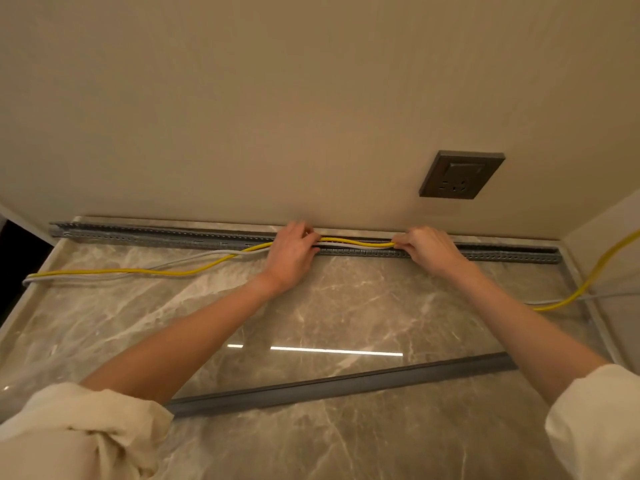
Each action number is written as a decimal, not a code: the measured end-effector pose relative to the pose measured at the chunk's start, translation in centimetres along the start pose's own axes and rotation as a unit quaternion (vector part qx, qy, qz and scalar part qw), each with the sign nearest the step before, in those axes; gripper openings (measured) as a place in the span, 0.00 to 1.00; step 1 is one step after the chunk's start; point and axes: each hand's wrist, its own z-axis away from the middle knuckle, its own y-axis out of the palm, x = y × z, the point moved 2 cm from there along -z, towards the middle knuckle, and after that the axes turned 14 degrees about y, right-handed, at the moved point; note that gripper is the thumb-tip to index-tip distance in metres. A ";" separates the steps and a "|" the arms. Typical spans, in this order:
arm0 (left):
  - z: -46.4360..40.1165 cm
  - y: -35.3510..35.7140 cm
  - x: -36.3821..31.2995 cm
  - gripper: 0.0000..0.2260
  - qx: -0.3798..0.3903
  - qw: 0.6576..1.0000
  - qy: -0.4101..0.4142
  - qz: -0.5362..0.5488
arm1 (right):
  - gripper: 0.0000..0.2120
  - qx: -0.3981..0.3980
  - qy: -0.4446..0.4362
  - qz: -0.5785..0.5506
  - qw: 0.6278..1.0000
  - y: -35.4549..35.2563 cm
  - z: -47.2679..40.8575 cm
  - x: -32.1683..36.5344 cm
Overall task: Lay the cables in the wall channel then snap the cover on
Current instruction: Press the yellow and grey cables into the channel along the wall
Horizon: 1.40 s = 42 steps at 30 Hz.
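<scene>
A grey slotted channel [145,234] runs along the foot of the beige wall, at the back of the marble counter. A yellow cable [114,271] and a grey-white cable [86,279] cross the counter from the left edge and rise into the channel's middle. My left hand [290,256] is closed on both cables at the channel. My right hand [429,249] pinches them a little further right. Between my hands the cables sit over the open channel. The yellow cable [595,271] leaves again at the right. The long grey cover [346,384] lies loose on the counter under my forearms.
A dark wall socket [460,175] sits above the channel, to the right. The marble counter [346,306] is bounded by a side wall [616,230] on the right and a dark gap [14,265] past its left edge.
</scene>
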 end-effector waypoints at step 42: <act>-8.7 6.3 -12.8 0.14 0.088 0.989 0.118 0.015 | 0.08 -0.143 0.163 -0.042 0.975 2.9 6.7 -12.6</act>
